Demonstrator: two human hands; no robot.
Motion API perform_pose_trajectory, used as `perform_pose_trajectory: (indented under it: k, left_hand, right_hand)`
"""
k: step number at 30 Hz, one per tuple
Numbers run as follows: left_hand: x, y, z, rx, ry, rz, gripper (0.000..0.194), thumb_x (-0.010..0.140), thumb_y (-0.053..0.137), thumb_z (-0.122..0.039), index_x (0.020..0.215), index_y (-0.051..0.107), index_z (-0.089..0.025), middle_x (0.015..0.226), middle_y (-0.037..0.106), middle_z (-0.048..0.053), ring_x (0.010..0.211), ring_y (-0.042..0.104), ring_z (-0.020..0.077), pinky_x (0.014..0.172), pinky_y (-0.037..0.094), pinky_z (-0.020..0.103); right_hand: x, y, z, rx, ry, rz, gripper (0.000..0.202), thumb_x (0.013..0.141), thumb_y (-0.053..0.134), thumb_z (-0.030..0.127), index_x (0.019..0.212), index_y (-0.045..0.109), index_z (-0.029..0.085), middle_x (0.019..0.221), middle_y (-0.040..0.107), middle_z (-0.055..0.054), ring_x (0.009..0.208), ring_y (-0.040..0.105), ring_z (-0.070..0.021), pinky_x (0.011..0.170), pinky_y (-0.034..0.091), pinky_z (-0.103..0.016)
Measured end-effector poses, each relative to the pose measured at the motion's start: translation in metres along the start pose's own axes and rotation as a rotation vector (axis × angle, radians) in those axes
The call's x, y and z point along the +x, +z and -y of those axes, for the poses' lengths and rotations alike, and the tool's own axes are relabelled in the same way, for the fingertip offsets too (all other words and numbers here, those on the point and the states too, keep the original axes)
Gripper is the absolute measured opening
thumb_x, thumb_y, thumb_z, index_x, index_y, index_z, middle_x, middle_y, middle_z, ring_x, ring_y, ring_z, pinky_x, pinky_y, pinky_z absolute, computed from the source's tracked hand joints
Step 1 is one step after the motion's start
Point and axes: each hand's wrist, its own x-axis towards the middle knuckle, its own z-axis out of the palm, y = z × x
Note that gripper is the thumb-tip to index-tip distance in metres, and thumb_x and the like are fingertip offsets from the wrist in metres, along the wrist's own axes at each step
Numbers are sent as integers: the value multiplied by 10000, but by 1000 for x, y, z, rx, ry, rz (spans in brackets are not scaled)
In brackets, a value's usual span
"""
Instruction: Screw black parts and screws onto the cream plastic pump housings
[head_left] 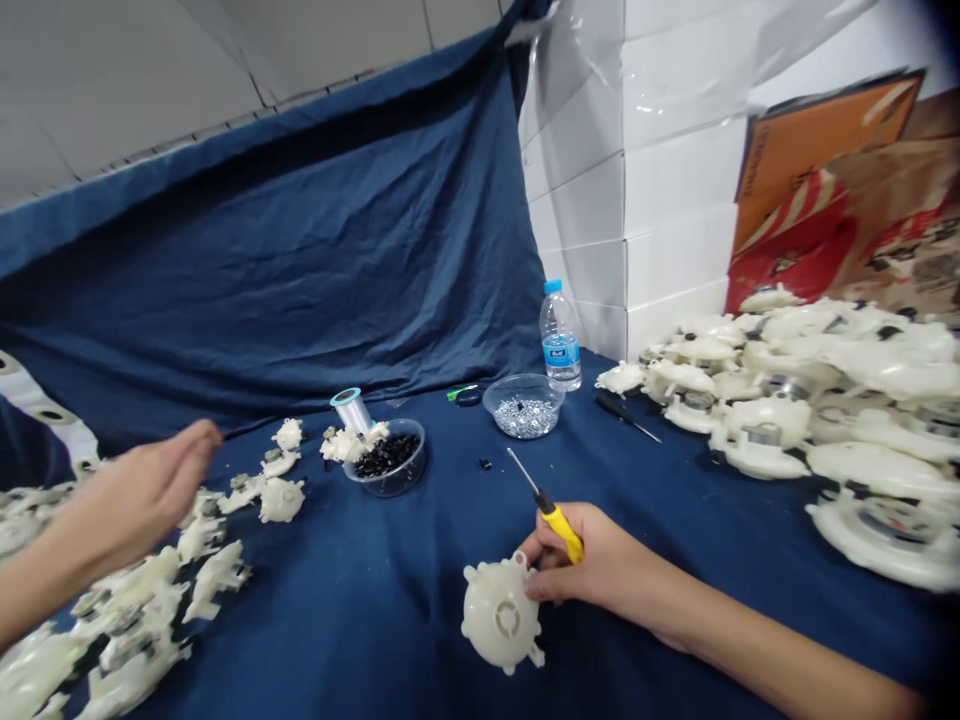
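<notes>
My right hand (581, 555) is closed on a screwdriver (559, 525) with a yellow and black handle, its metal shaft slanting up and left. Between the same hand's thumb and fingers is the edge of a round, cream-white plastic housing (501, 612) with small lugs around its rim and a slotted centre. Off to the left, my left hand (139, 495) is smeared by motion above a pile of similar white plastic parts (135, 610). Its fingers appear bunched together, but whether anything is in them does not show.
A clear bowl of small black pieces (386, 455) stands beside a wire spool (351, 410). Behind are a bowl of silvery screws (525, 412) and a water bottle (561, 345). At right lie a dark screwdriver (626, 415) and a large heap of white housings (817, 390).
</notes>
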Motion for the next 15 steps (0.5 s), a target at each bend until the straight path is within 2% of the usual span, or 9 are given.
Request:
perform_pose_trajectory:
  k: [2, 5, 7, 8, 11, 15]
  left_hand:
    - [-13, 22, -47, -167, 99, 43, 341, 1026, 229, -405, 880, 501, -260, 684, 612, -22, 645, 622, 204, 640, 478, 286]
    - [-36, 58, -118, -402, 231, 74, 321, 1024, 348, -421, 955, 626, -276, 931, 692, 2, 843, 666, 187, 777, 542, 263]
    - [-49, 80, -153, -783, 267, 100, 227, 992, 487, -326, 985, 708, -274, 921, 675, 24, 761, 664, 161, 711, 569, 243]
    - [-54, 89, -165, -898, 278, 98, 192, 962, 550, -293, 987, 740, -275, 896, 669, 33, 745, 668, 160, 682, 577, 238]
    - [-65, 108, -181, -1161, 177, 70, 207, 838, 717, -200, 1003, 795, -298, 899, 704, 41, 759, 711, 172, 665, 616, 220]
    - [-70, 117, -178, -1317, 68, 13, 268, 741, 797, -151, 920, 825, -349, 889, 758, 11, 668, 733, 142, 633, 620, 155]
  right_hand:
    - [-1, 0, 1, 1, -3, 20, 242, 623, 838, 218, 794, 680, 151, 662, 664, 19, 626, 611, -120, 621, 492, -256]
    - [-4, 3, 4, 1, -15, 63, 279, 588, 867, 223, 791, 694, 142, 700, 694, -3, 666, 638, -130, 650, 510, -258]
    - [-7, 4, 5, -1, -22, 97, 285, 569, 878, 232, 767, 696, 139, 738, 714, -21, 688, 657, -143, 660, 525, -263]
    - [-8, 5, 6, -3, -25, 111, 284, 566, 880, 234, 763, 701, 138, 744, 717, -24, 691, 662, -146, 661, 529, -264]
    - [-10, 6, 8, -21, -41, 137, 271, 580, 880, 229, 786, 732, 134, 719, 711, -17, 678, 658, -141, 647, 523, -248]
    - [-11, 5, 12, -51, -61, 134, 238, 597, 870, 200, 796, 752, 143, 751, 729, -19, 670, 642, -127, 631, 516, -232]
